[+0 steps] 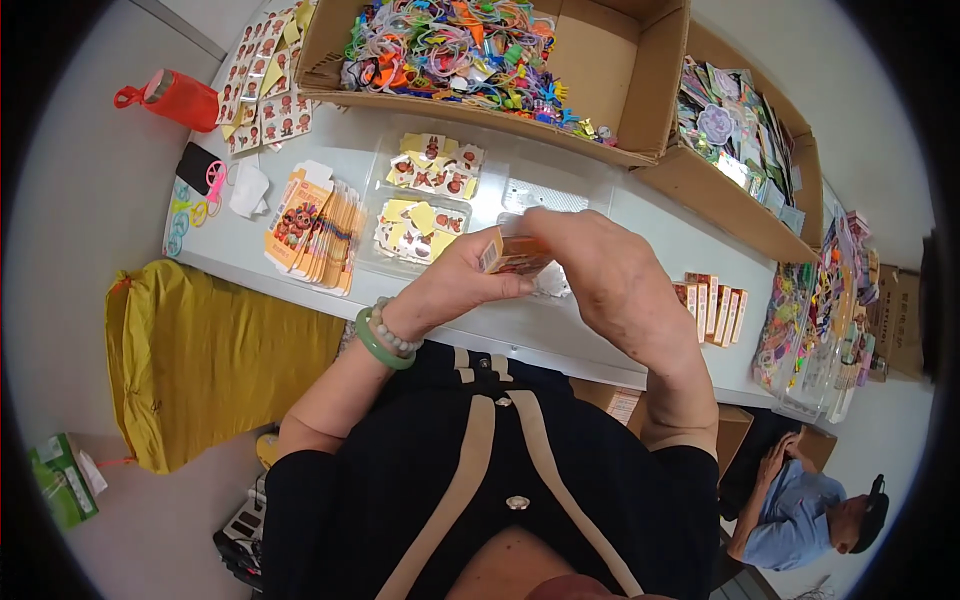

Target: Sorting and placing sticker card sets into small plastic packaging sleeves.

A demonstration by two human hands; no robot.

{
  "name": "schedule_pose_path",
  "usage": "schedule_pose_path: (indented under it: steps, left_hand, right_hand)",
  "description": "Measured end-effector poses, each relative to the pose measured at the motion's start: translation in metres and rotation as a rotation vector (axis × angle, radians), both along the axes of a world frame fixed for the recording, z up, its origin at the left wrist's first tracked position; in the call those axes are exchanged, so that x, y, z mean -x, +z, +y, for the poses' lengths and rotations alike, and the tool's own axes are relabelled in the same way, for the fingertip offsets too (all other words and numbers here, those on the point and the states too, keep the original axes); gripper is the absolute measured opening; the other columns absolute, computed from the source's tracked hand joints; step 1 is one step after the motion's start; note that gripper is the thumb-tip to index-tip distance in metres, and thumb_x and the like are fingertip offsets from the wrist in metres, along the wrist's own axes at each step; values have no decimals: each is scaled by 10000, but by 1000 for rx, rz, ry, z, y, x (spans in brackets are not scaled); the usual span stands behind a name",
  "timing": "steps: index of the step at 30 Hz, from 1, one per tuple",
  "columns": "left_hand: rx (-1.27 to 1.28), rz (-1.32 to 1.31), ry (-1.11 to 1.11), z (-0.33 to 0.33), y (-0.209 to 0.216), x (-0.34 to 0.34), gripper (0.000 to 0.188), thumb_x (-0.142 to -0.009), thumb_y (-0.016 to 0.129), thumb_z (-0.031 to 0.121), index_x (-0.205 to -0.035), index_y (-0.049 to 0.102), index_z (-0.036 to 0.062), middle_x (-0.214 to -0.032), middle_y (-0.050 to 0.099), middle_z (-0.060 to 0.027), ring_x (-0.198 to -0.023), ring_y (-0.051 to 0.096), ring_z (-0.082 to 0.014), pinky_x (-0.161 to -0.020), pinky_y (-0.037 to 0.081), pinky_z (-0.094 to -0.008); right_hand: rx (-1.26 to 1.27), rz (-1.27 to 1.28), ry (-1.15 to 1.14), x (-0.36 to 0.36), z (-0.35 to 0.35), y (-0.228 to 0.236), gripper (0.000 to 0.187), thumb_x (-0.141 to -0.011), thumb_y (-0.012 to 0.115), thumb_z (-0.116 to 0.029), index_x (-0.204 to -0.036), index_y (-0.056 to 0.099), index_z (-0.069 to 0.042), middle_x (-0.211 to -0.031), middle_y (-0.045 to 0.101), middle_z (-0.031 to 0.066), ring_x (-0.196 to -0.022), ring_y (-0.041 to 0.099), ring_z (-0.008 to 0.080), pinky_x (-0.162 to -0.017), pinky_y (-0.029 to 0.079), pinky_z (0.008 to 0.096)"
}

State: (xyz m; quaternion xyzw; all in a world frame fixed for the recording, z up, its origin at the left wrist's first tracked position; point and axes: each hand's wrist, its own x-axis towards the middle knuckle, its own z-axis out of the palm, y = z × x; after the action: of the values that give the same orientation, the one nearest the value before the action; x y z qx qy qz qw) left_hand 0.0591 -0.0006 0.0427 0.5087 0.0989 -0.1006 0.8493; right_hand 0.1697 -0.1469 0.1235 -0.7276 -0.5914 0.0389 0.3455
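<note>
My left hand (455, 280), with a bead bracelet and a green bangle at its wrist, grips a small orange carton (492, 254) above the table's front part. Bent over the carton's other end is my right hand (605, 275), its curled fingers against the carton and their tips mostly hidden. A crumpled clear or whitish item (552, 281) shows just below the hands; its kind is unclear. To the left lies a fanned stack of flat orange cartons (318, 228). Clear trays of cut stickers, an upper one (437, 167) and a lower one (418, 230), sit beside my left hand.
A big cardboard box (590, 75) of colourful trinkets stands at the back, beside another box (715, 190) of packets. Several folded orange cartons (712, 308) stand at right, near bagged trinkets (790, 330). A red bottle (185, 100) is far left. Another person (800, 510) sits lower right.
</note>
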Motion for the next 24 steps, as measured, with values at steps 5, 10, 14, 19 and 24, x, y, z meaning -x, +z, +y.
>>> schedule_pose_path:
  steps: [5,10,14,19,24]
  left_hand:
    - [-67,-17,-30,-8,-3,-3,443,-796,662,11,-1211,507,11,-1117,583,-29,-1026,541,-105,-908,434,-256]
    - [-160,42,-70,-9,-3,-11,434,-782,676,3,-1191,535,26,-1098,603,-25,-1019,548,-100,-906,441,-254]
    - [9,56,-57,-7,-10,-11,451,-775,688,5,-1198,535,32,-1107,605,-25,-1012,552,-96,-903,447,-253]
    - [39,6,-86,-7,-10,-16,481,-785,690,13,-1234,522,45,-1127,601,-22,-1030,552,-101,-904,451,-259]
    - [1,-14,-44,-12,-12,-20,484,-790,686,9,-1241,516,47,-1133,598,-15,-1045,546,-104,-907,455,-258]
  right_hand:
    - [78,-119,120,-16,-11,-9,293,-676,591,41,-955,595,-49,-930,612,87,-848,595,265,-701,485,351]
    - [46,-62,95,-7,-5,-14,248,-669,617,31,-903,609,-52,-942,608,90,-828,594,260,-686,486,347]
    - [-142,183,-68,-8,-9,-23,194,-707,647,-4,-893,619,-52,-1011,600,97,-875,594,275,-748,479,340]
    - [-29,30,-67,-21,-16,-23,143,-746,678,-92,-870,628,-42,-1164,549,149,-1044,530,350,-881,432,398]
    - [37,65,-88,-18,-15,-31,155,-772,674,-147,-878,637,-42,-1246,505,183,-1140,456,384,-968,365,421]
